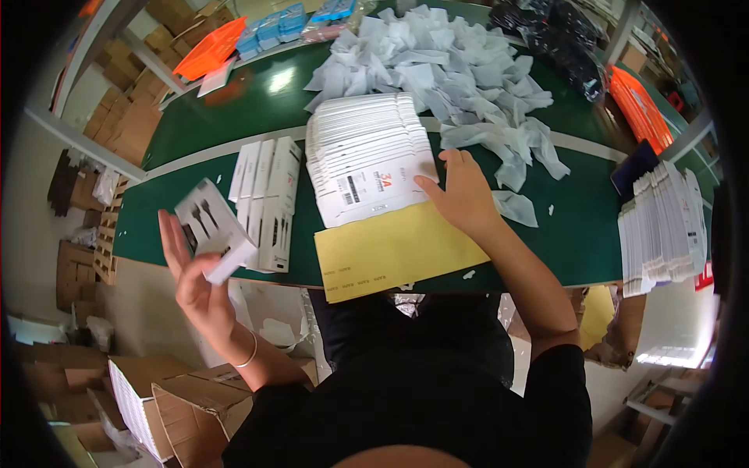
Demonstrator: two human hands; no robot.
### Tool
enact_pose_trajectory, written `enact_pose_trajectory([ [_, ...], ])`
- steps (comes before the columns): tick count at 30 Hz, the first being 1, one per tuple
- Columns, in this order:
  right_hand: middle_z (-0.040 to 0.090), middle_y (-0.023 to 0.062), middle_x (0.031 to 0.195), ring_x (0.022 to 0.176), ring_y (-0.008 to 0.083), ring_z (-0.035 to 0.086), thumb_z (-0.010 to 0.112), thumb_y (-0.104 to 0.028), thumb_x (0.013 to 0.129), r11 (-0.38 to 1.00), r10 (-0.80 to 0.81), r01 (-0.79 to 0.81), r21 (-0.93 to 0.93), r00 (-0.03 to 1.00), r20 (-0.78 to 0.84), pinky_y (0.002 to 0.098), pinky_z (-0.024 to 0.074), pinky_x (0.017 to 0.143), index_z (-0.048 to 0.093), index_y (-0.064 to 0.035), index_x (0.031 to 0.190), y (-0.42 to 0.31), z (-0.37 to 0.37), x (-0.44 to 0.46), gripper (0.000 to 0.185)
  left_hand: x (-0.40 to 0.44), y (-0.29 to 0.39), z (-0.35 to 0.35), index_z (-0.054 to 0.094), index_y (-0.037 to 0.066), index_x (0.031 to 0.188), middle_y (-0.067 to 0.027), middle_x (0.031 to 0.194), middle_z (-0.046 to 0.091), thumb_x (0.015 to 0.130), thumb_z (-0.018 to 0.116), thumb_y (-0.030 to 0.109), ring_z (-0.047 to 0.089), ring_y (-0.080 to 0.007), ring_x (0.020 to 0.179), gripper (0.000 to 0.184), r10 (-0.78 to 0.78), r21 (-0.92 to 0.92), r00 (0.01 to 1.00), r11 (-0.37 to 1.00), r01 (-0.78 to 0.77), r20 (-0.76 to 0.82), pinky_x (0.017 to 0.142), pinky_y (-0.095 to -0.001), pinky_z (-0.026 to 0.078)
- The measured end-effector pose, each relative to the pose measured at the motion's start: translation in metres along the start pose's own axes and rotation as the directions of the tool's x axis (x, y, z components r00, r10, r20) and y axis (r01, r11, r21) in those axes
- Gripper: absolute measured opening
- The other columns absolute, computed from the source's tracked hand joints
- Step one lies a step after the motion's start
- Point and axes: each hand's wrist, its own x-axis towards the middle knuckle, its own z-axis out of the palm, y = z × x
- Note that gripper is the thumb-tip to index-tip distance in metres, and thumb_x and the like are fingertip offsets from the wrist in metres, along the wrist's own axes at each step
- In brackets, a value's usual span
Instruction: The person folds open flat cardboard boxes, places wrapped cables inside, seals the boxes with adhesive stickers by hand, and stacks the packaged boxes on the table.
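My left hand (204,292) holds a small white box (215,222) with a dark cable picture, tilted, off the table's left front. The box is slightly blurred. Just right of it, similar closed boxes (265,203) stand in two rows. My right hand (466,191) rests at the right edge of a fanned stack of flat white cartons (367,148), thumb on the front carton and fingers apart. The front carton shows a red "3A" and a barcode. Beneath the stack's near end lies a yellow sheet (398,253), partly under my right forearm.
A heap of crumpled white wrappers (437,58) covers the back of the green table (179,160). More flat cartons (663,226) stand at the right edge. Orange trays (212,48), blue packs (273,31) and black plastic bags (558,39) sit behind. Cardboard boxes (191,405) fill the floor at left.
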Motion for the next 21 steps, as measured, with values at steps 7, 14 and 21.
enact_pose_trajectory([
  [7, 0.063, 0.0189, 0.104, 0.097, 0.0357, 0.056, 0.07, -0.054, 0.084, 0.946, 0.053, -0.047, -0.321, 0.999, 0.01, 0.0494, 0.0409, 0.086, 0.061, 0.0038, 0.104, -0.005, 0.018, 0.017, 0.062, -0.047, -0.087, -0.083, 0.063, 0.004, 0.087, -0.0166, 0.14, 0.056, 0.075, 0.053, -0.02, 0.058, -0.0269, 0.119, 0.029, -0.526, 0.478, 0.845, 0.721, 0.502, -0.096, 0.1, -0.0326, 0.043],
  [14, 0.062, 0.0143, 0.096, 0.084, 0.0293, 0.056, 0.074, -0.038, 0.086, 0.979, 0.054, -0.051, -0.197, 0.999, 0.009, 0.0401, 0.0441, 0.076, 0.061, -0.0002, 0.099, -0.003, 0.012, 0.017, 0.042, -0.061, -0.101, -0.058, 0.061, 0.003, 0.115, -0.0183, 0.133, 0.063, 0.078, 0.045, -0.021, 0.063, -0.0282, 0.112, 0.047, -0.327, 0.417, 0.939, 0.872, 0.256, 0.107, 0.1, -0.0327, 0.045],
  [21, 0.059, 0.0065, 0.083, 0.071, 0.0181, 0.05, 0.076, -0.014, 0.085, 0.828, 0.031, -0.012, 0.56, 0.999, -0.026, 0.0279, 0.0431, 0.068, 0.059, -0.0037, 0.085, -0.01, -0.026, 0.005, 0.02, -0.051, -0.09, -0.048, 0.031, 0.004, 0.15, -0.0181, 0.133, 0.063, 0.088, 0.04, -0.018, 0.063, -0.028, 0.115, 0.067, -0.37, 0.382, 0.928, 0.853, 0.355, -0.035, 0.103, -0.0302, 0.044],
])
